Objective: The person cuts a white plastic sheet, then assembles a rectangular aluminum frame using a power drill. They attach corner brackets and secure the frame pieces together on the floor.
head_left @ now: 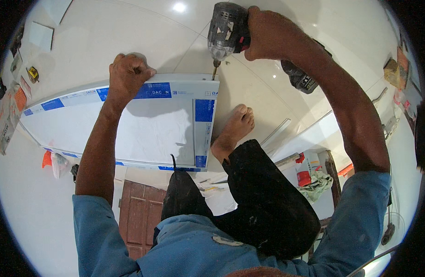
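A white framed panel (152, 120) with blue and white protective film on its frame lies in front of me. My left hand (127, 76) is closed over the frame's far edge, with curled fingers partly hidden. In my right hand (272, 34) is a cordless drill (227, 30), dark and scuffed, pointing toward me. Its battery (300, 76) shows past my forearm. The driver bit (215, 69) meets the frame's far right corner; whether a screw sits under the tip is too small to tell. My bare foot (235, 127) rests just right of the panel.
A yellow tape measure (33, 74) and a white board piece (41, 36) lie far left on the tiled floor. A thin white strip (276, 132) lies right of my foot. Near right is a green cloth (317, 185); a brown panelled door (138, 212) is near left.
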`<action>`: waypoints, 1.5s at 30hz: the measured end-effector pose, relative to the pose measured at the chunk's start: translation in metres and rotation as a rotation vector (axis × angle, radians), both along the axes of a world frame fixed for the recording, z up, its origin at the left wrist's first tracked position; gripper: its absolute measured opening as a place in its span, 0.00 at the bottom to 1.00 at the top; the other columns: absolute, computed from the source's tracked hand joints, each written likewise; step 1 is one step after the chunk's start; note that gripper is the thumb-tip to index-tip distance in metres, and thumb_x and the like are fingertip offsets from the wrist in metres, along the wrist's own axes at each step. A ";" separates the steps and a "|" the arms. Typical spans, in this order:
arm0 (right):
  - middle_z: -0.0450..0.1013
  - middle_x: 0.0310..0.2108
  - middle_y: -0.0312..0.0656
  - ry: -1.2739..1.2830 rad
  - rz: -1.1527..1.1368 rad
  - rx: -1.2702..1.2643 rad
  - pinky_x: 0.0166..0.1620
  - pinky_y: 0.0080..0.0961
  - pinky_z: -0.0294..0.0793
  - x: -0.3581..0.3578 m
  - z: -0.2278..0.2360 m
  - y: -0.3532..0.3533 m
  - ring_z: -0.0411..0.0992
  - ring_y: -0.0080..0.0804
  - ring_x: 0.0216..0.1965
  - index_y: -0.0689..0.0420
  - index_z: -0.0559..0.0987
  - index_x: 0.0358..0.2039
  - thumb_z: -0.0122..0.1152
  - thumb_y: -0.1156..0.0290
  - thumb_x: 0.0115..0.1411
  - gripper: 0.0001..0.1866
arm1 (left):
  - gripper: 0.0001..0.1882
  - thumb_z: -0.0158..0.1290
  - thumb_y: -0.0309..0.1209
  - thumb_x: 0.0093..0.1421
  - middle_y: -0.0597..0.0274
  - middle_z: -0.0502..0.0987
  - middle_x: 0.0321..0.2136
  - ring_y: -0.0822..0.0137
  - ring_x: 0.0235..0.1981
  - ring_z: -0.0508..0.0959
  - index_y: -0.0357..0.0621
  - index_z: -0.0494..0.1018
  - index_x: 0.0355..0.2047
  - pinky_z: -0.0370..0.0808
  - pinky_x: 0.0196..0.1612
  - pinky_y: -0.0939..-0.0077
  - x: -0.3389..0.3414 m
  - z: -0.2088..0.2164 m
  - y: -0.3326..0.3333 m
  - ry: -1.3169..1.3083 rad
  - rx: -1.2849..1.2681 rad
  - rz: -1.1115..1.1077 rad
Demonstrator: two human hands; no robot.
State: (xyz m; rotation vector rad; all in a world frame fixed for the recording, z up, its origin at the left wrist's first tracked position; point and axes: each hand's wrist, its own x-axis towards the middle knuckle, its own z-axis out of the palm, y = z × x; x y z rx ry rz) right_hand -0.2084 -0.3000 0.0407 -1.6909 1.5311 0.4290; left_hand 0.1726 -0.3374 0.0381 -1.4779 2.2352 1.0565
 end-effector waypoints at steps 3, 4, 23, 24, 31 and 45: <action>0.83 0.37 0.55 0.027 0.042 -0.045 0.40 0.39 0.87 0.001 -0.002 -0.001 0.85 0.43 0.34 0.68 0.75 0.53 0.81 0.57 0.50 0.38 | 0.15 0.77 0.30 0.53 0.66 0.83 0.28 0.63 0.38 0.77 0.46 0.78 0.21 0.78 0.46 0.60 0.006 -0.005 0.002 0.021 0.030 0.037; 0.83 0.38 0.59 0.025 0.006 0.027 0.43 0.43 0.86 0.001 -0.001 -0.004 0.84 0.50 0.37 0.70 0.74 0.51 0.80 0.57 0.48 0.38 | 0.15 0.77 0.30 0.53 0.66 0.83 0.28 0.64 0.38 0.77 0.46 0.78 0.21 0.77 0.45 0.60 0.008 -0.007 0.002 0.026 0.002 0.009; 0.82 0.38 0.67 -0.046 -0.094 0.222 0.49 0.53 0.84 -0.003 0.028 -0.019 0.83 0.65 0.44 0.73 0.73 0.48 0.77 0.59 0.45 0.37 | 0.13 0.77 0.29 0.53 0.61 0.85 0.35 0.62 0.40 0.79 0.43 0.80 0.24 0.81 0.47 0.60 0.013 -0.010 0.002 0.025 0.010 -0.054; 0.82 0.38 0.67 -0.047 -0.107 0.238 0.49 0.53 0.84 -0.003 0.030 -0.019 0.83 0.65 0.44 0.74 0.73 0.48 0.77 0.60 0.45 0.37 | 0.13 0.77 0.29 0.53 0.61 0.85 0.35 0.62 0.40 0.79 0.43 0.80 0.24 0.81 0.47 0.60 0.013 -0.010 0.002 -0.008 0.031 -0.040; 0.81 0.39 0.69 -0.030 -0.078 0.234 0.50 0.52 0.83 0.003 0.032 -0.020 0.83 0.65 0.46 0.75 0.72 0.50 0.79 0.56 0.47 0.40 | 0.14 0.77 0.30 0.53 0.64 0.83 0.32 0.63 0.38 0.77 0.46 0.79 0.23 0.78 0.45 0.60 0.012 -0.010 0.002 0.013 0.003 -0.053; 0.83 0.36 0.43 -0.355 -0.148 0.473 0.33 0.34 0.78 -0.019 0.004 -0.021 0.76 0.29 0.27 0.58 0.78 0.55 0.66 0.49 0.70 0.26 | 0.13 0.76 0.27 0.52 0.61 0.85 0.33 0.62 0.36 0.78 0.45 0.79 0.23 0.79 0.44 0.60 0.012 -0.008 0.001 0.042 -0.002 -0.060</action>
